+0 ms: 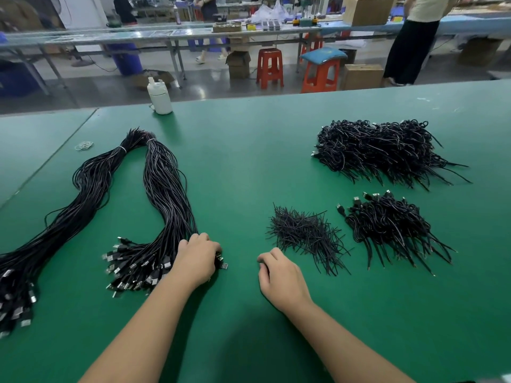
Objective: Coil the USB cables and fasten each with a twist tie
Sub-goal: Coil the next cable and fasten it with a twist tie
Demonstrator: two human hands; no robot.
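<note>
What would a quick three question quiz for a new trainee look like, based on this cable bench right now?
1. True or false: the left hand is at the plug ends of the uncoiled cable bundle.
2. Which lies nearest the right hand: A white bottle, B twist tie pile, C rubber bands?
3. How many heaps of coiled cables lie on the green table?

Key: 1 true; 2 B; 3 two.
</note>
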